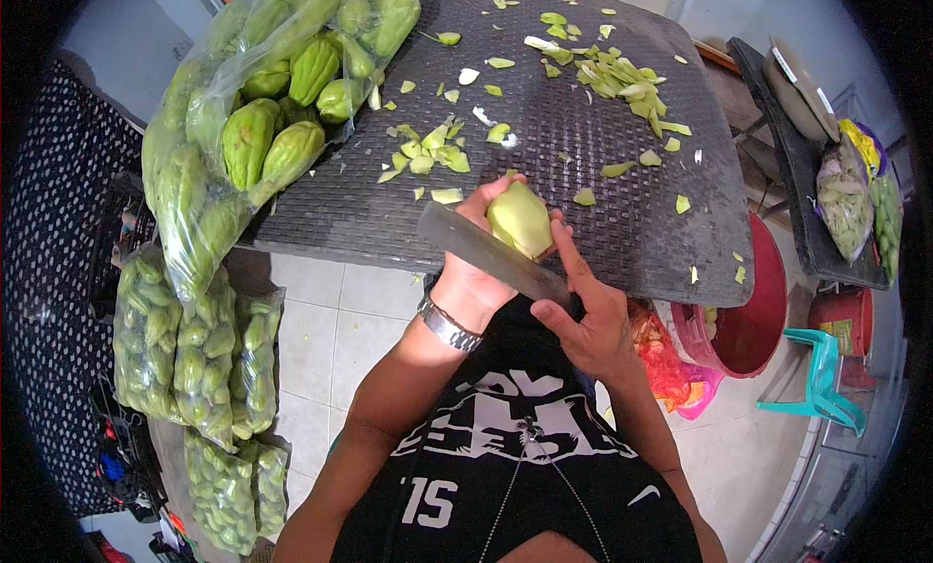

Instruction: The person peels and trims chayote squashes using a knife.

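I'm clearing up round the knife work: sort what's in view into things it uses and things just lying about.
In the job: knife; peeled chayote; big bag of chayotes; peelings; dark table.
Apparently lying about: teal stool; yellow packet; wide bowl.

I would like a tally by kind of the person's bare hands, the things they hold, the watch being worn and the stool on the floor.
Bare hands, left hand and right hand: 2
Pale green peeled chayote: 1
Broad grey metal knife: 1
Silver metal wristwatch: 1
Teal plastic stool: 1
Total: 6
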A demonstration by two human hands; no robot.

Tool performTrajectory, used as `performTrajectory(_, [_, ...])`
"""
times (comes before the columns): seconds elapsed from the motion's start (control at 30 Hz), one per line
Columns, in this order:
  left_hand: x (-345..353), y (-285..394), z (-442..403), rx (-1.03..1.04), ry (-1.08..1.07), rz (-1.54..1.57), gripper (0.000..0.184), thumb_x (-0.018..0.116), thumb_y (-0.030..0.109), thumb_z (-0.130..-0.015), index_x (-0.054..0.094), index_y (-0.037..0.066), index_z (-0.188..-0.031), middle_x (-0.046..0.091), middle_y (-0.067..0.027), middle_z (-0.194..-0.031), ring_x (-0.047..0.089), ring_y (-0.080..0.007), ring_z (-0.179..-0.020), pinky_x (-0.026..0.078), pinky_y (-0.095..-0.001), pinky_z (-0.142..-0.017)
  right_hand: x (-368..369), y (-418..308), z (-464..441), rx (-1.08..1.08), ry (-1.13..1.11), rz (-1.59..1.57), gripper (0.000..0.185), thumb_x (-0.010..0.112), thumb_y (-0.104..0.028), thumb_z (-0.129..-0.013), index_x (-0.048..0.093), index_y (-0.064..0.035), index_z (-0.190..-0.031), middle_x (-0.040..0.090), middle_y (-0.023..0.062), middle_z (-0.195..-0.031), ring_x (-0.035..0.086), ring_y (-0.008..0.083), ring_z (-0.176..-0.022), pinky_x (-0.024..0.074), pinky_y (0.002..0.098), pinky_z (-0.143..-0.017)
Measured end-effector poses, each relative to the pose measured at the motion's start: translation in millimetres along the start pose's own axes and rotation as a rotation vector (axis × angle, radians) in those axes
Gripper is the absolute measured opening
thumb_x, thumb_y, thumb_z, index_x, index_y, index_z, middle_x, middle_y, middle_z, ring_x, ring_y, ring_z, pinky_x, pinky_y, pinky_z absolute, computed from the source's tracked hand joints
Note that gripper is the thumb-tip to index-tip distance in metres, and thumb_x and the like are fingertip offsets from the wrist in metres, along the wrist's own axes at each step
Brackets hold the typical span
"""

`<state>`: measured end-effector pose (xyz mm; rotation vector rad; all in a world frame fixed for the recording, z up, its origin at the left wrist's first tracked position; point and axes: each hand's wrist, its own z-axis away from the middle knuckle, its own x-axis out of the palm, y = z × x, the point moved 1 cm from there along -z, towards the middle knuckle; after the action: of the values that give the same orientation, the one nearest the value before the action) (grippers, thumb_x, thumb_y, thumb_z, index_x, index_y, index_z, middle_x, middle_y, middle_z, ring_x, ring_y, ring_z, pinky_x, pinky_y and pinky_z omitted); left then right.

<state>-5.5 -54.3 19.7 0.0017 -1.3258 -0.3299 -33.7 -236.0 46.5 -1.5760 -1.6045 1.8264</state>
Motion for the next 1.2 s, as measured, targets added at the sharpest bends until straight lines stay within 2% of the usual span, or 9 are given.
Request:
performTrajectory(0.23, [-7,-2,-3,0.007,-0.025,0.016,0.026,0.054,0.031,-0.103,0.066,0.011,-0.115,0.071,-0.0158,-0.1,0.069,-0.0339,-0.099,0.054,-0.0555,-0.101,0,1,1,-0.017,0.017,-0.032,0.084,0.071,-0.045,-0.097,0.037,0.0009,-0.159,0.046,0.0198,-0.16,0.064,0.0148,-0.102,0.052,0.0304,-0.088])
performTrajectory(0.33, [-7,-2,-2,0.019,-0.063,0.01,0.027,0.055,0.031,-0.102,0.066,0.01,-0.116,0.071,-0.0159,-0.101,0.069,-0.034,-0.099,0.054,-0.0559,-0.101,0,5,0,-0.028,0.042,-0.007,0.081,0.072,-0.045,-0.095,0.039,-0.0109,-0.16,0.065,0.0267,-0.135,0.069,0.0424,-0.115,0.0566,0.0438,-0.09])
performTrajectory(0.43, [-7,-2,-2,0.026,-0.054,0.008,0.027,0.056,0.031,-0.102,0.065,0.01,-0.116,0.071,-0.0158,-0.101,0.069,-0.0341,-0.099,0.053,-0.0562,-0.101,-1,3,0,0.021,0.013,-0.022,0.079,0.072,-0.044,-0.096,0.039,-0.0098,-0.16,0.064,0.0271,-0.136,0.068,0.0428,-0.116,0.0561,0.0432,-0.092])
performTrajectory(0.53, [-7,-2,-2,0.032,-0.04,0.022,0.028,0.056,0.031,-0.102,0.065,0.01,-0.117,0.071,-0.0157,-0.102,0.069,-0.0342,-0.099,0.053,-0.0563,-0.101,0,4,-1,-0.006,0.018,-0.034,0.084,0.07,-0.048,-0.097,0.038,-0.0022,-0.159,0.047,0.0186,-0.159,0.055,0.0142,-0.08,0.0515,0.0278,-0.081])
performTrajectory(0.83, [-11,-2,-3,0.055,-0.04,0.004,0.028,0.056,0.032,-0.102,0.064,0.011,-0.118,0.07,-0.0149,-0.102,0.069,-0.0333,-0.099,0.053,-0.0567,-0.102,1,6,-2,-0.03,0.026,-0.036,0.085,0.07,-0.048,-0.097,0.036,-0.0026,-0.16,0.046,0.0189,-0.16,0.053,0.0136,-0.078,0.051,0.0279,-0.079])
performTrajectory(0.93, [-8,-2,-1,0.054,-0.071,-0.014,0.027,0.055,0.032,-0.103,0.064,0.011,-0.119,0.07,-0.0145,-0.103,0.069,-0.034,-0.101,0.053,-0.0564,-0.101,-2,2,-4,-0.025,0.0,-0.047,0.082,0.072,-0.041,-0.096,0.035,-0.0099,-0.162,0.052,0.0229,-0.151,0.062,0.042,-0.125,0.0541,0.0408,-0.097])
performTrajectory(1.13, [-2,-1,-1,0.048,-0.039,-0.063,0.026,0.055,0.03,-0.104,0.065,0.011,-0.119,0.07,-0.0139,-0.1,0.069,-0.0382,-0.107,0.054,-0.0556,-0.1,-7,1,-6,0.037,-0.047,-0.057,0.085,0.076,-0.043,-0.092,0.035,-0.0147,-0.162,0.06,0.0276,-0.138,0.066,0.044,-0.116,0.0561,0.0419,-0.09])
performTrajectory(1.2, [0,-1,-1,0.052,-0.025,-0.069,0.026,0.055,0.03,-0.104,0.065,0.011,-0.118,0.07,-0.0138,-0.099,0.069,-0.0394,-0.109,0.054,-0.0553,-0.1,-8,3,-8,0.014,-0.046,-0.052,0.087,0.077,-0.044,-0.091,0.035,-0.0155,-0.162,0.06,0.0277,-0.139,0.067,0.0449,-0.113,0.0564,0.0421,-0.089])
